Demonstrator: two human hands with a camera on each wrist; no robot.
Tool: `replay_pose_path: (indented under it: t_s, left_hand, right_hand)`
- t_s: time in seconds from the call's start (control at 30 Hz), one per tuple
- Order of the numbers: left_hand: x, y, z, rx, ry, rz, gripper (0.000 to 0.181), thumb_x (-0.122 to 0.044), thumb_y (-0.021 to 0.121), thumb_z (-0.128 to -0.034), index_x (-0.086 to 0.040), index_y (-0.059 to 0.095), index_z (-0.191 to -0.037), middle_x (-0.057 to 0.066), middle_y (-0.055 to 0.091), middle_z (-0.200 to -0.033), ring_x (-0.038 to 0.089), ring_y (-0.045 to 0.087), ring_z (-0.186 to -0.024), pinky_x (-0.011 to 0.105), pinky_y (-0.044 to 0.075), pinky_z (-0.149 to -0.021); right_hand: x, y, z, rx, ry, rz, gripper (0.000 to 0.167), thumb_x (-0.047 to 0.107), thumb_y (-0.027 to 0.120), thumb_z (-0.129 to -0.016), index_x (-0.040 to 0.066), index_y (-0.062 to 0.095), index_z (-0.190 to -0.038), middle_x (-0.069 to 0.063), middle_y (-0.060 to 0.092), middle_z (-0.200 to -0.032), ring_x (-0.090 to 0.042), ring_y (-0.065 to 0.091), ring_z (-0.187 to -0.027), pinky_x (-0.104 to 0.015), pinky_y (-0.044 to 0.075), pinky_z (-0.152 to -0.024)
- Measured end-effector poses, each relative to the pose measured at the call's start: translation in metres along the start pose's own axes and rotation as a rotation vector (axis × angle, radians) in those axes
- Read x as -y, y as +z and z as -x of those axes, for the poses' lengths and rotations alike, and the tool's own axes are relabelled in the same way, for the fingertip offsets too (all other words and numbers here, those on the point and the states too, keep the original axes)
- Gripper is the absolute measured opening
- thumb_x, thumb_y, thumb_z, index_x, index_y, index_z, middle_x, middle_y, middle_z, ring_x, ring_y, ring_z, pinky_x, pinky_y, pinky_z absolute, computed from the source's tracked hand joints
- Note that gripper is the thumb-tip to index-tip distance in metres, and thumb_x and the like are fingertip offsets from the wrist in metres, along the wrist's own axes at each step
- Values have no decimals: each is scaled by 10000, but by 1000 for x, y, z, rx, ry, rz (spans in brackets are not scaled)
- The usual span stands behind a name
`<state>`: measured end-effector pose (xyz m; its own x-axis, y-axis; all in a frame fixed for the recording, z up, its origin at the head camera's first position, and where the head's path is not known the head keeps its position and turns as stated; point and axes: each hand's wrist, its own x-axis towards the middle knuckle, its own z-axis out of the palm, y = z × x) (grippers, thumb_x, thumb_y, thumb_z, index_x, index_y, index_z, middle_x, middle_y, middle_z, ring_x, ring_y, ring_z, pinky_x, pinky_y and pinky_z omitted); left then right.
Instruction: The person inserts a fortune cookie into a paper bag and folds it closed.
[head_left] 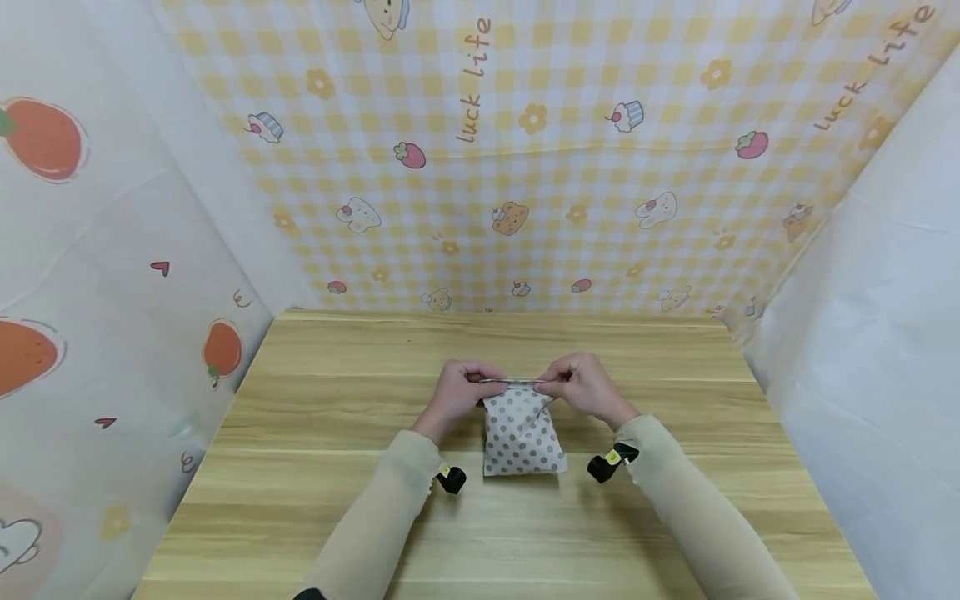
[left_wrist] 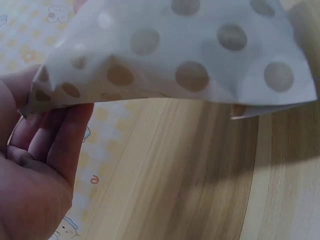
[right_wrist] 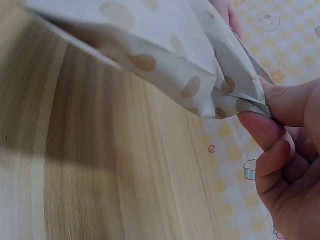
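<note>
A white paper bag [head_left: 523,433] with grey-brown polka dots stands on the wooden table, its top edge folded flat. My left hand [head_left: 459,390] pinches the left end of that fold between thumb and fingers. At the other end, my right hand [head_left: 587,387] pinches the fold's right corner. The left wrist view shows the bag [left_wrist: 192,55] from its side, its corner held in the left hand [left_wrist: 42,150]. In the right wrist view the paper bag [right_wrist: 165,60] is creased near the right hand [right_wrist: 290,150]. What the bag contains is hidden.
The wooden table [head_left: 315,500] runs back to a yellow-checked cloth wall [head_left: 450,183]. A white sheet with fruit prints [head_left: 150,350] borders the left side, and a plain white sheet [head_left: 862,333] the right. Black wrist cameras [head_left: 452,479] sit near both cuffs.
</note>
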<state>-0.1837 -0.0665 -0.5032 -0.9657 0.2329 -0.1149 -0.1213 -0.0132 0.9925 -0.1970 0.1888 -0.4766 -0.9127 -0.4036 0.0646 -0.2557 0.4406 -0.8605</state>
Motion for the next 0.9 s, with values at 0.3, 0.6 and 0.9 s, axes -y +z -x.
replay_pose_path:
  t_s: [0.3,0.6,0.9]
  left_hand:
    - [7,-3,-2,3,-50,-8,192,5,841,-842,45,791,-1023,107,791,-922,151,704,-690,268,582,-595]
    - [19,-4,-4,-1,-86,77,244,-2,825,-870,50,770,-1102,135,799,-993,150,743,-732,278,613,-635]
    - [27,-8,-7,12,-123,135,224,79,758,-893,90,748,-1116,203,759,-1166,259,783,-909,374,633,-777]
  right_hand:
    - [-13,5,-1,23,4,-31,75,103,857,-874,121,839,-804,-26,770,-767,-254,621,-604,-223,432,-494]
    - [-19,4,1,40,43,-34,36,97,837,-896,62,843,-891,-61,766,-773,-127,597,-594,-218,472,-517]
    - [-28,4,2,104,120,-51,93,81,778,-934,55,839,-1000,-71,800,-940,-378,731,-817,-417,629,-697]
